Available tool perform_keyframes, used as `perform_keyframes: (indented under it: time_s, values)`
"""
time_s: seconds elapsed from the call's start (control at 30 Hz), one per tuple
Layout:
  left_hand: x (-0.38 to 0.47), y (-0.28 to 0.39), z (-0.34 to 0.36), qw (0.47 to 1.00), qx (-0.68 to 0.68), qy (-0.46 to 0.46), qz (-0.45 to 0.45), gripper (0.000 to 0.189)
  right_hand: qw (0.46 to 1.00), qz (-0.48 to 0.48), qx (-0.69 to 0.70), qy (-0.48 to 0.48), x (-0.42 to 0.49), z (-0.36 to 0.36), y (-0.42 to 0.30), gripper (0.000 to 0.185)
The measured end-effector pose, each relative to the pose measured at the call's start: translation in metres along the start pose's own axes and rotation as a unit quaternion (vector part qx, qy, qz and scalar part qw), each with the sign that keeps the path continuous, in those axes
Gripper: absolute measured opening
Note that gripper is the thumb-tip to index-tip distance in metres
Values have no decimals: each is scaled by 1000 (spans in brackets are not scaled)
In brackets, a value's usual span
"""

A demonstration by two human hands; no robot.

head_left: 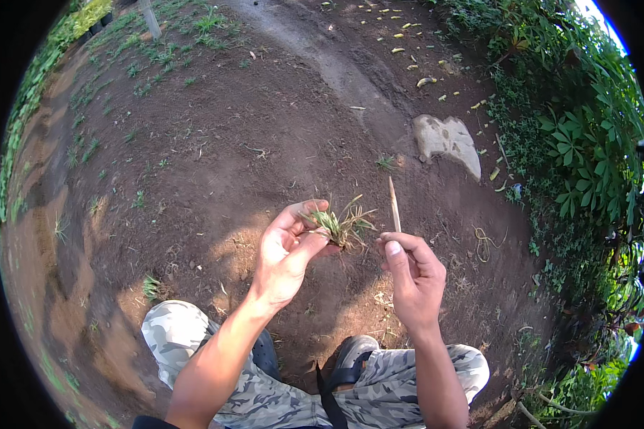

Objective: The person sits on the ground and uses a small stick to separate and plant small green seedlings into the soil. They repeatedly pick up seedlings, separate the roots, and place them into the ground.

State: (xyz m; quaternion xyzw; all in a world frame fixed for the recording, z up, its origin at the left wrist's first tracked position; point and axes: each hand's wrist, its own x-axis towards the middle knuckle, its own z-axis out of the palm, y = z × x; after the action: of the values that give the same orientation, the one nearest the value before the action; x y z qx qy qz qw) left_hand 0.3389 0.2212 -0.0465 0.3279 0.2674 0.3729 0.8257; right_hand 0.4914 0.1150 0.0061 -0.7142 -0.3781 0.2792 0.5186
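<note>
My left hand pinches a small uprooted grass tuft between thumb and fingers, with its thin roots hanging down. To the right of it, my right hand grips the lower end of a thin pointed wooden stick, whose tip points up and away from me. Stick and tuft are apart. Both hands hover over bare brown soil, above and in front of my knees. Another grass tuft stands on the ground beside my left knee.
A pale flat stone lies ahead to the right. Yellow-green peel-like pieces are scattered beyond it. Leafy plants line the right side. A looped dry strand lies on the soil at right. A wooden post rises at the upper left.
</note>
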Motion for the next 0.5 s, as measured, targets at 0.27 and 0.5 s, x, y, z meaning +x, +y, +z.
perform_keyframes:
  time_s: [0.27, 0.5]
  values:
    - [-23, 3, 19, 987, 143, -19, 66, 37, 999, -40, -17, -7, -22, -4, -12, 33]
    - [-36, -2, 27, 976, 168, -44, 130, 35, 994, 10, 100, 35, -30, 4, -22, 23]
